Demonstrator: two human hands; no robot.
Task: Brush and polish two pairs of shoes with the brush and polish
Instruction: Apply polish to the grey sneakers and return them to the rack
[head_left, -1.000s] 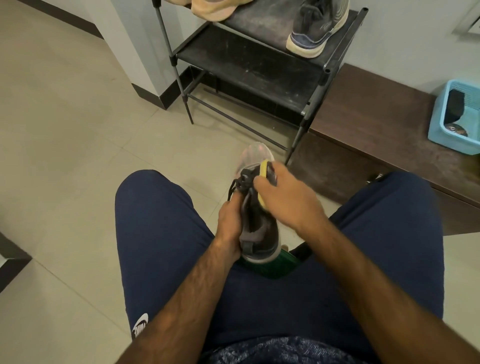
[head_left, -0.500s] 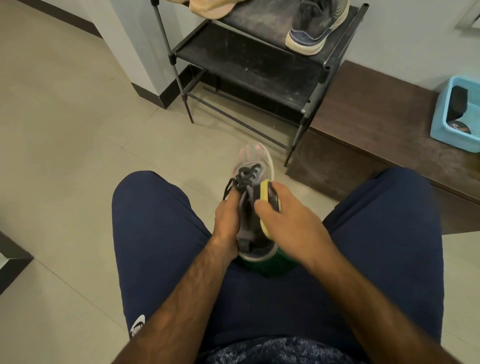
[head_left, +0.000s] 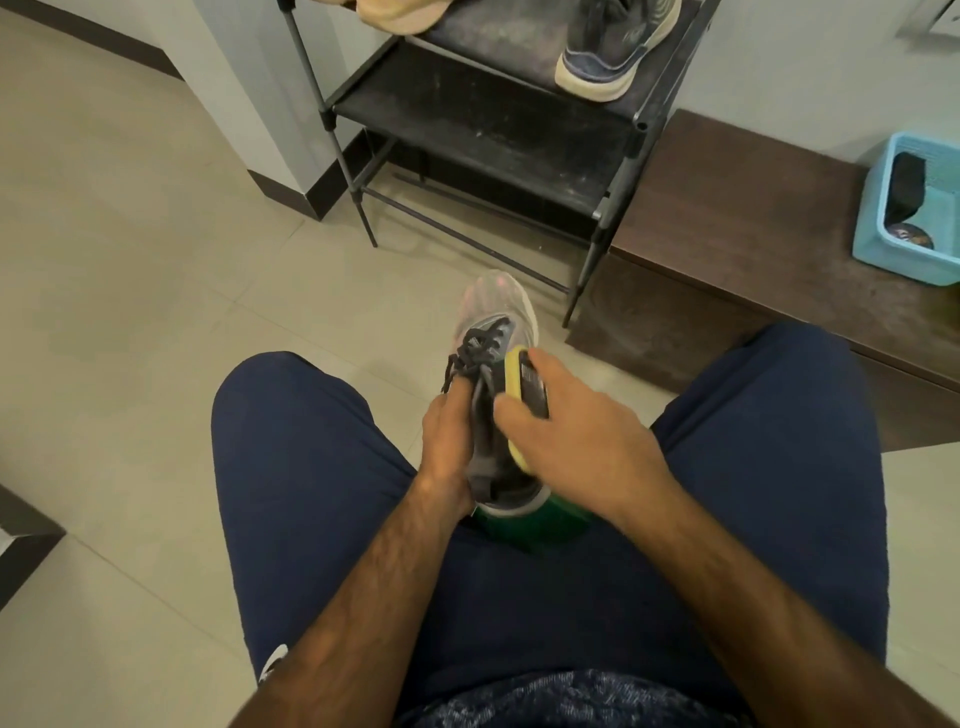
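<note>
Brush (head_left: 525, 382) shifted back from laces (head_left: 480, 345) to shoe (head_left: 493, 306) flank, right hand (head_left: 576, 441) grip clamped round it; left hand (head_left: 449, 441) grip clamps shoe. Brush underside hidden; blue basket (head_left: 872, 234) on tabletop (head_left: 753, 208) cut off.

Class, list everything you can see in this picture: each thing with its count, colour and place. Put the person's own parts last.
held shoe: one, grey with a pale toe, between the knees
brush: one, yellow with a black back, against the held shoe's right side
green object: one, under the held shoe's heel; what it is cannot be told
shoe rack: one, black, ahead by the wall
dark shoe: one, dark grey with a cream sole, on the rack
tan shoe: one, cut off at the top edge, on the rack
bench: one, dark brown, right of the rack
basket: one, light blue, on the bench
black item: one, in the basket
round tin: one, dark, in the basket
left hand: grips the held shoe
right hand: holds the brush
</note>
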